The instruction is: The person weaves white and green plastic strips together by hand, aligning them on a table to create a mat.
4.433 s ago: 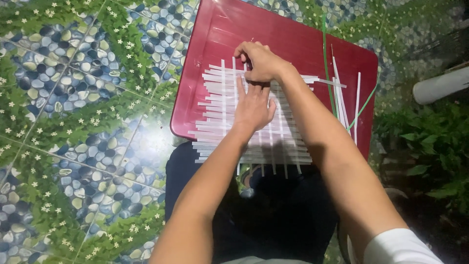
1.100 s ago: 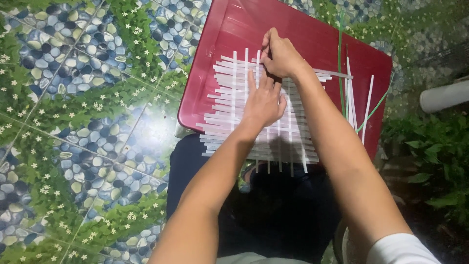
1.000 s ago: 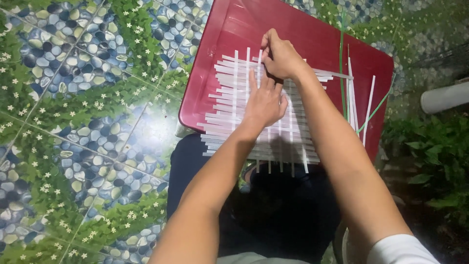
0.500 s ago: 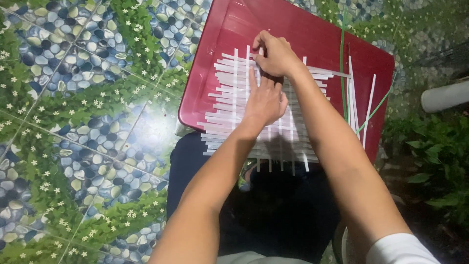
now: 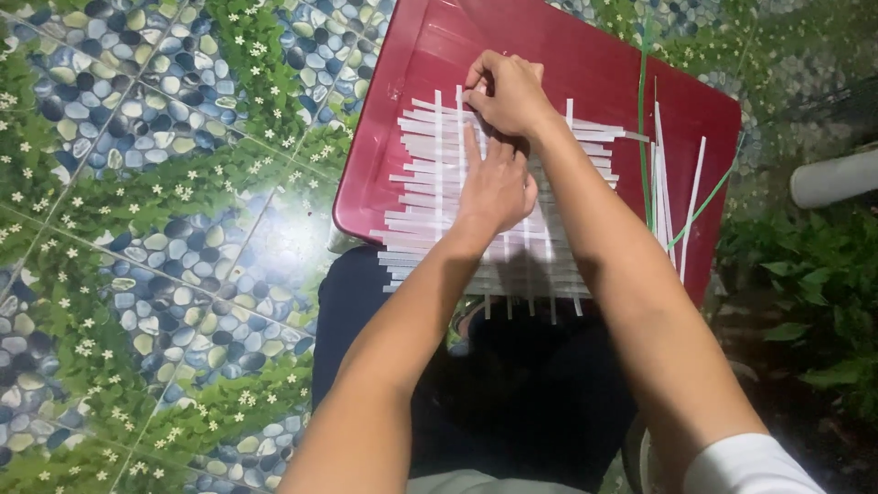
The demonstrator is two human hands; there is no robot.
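Note:
A mat of woven white strips (image 5: 430,197) lies on a red plastic tray (image 5: 585,69) that rests over my lap. My left hand (image 5: 496,187) lies flat on the middle of the mat, fingers pointing away from me. My right hand (image 5: 508,91) is at the mat's far edge, its fingertips pinched on the end of an upright white strip (image 5: 460,114). Both forearms cross the near part of the mat and hide its centre.
Loose white strips (image 5: 660,178) and thin green strips (image 5: 643,110) lie on the tray's right side. The floor (image 5: 137,229) has a pebble and leaf pattern. A white pipe (image 5: 837,174) and green plants (image 5: 814,274) are at the right.
My right hand has shifted slightly left and lower along the mat's far edge, still working the upright strip. My left hand stays pressed on the mat.

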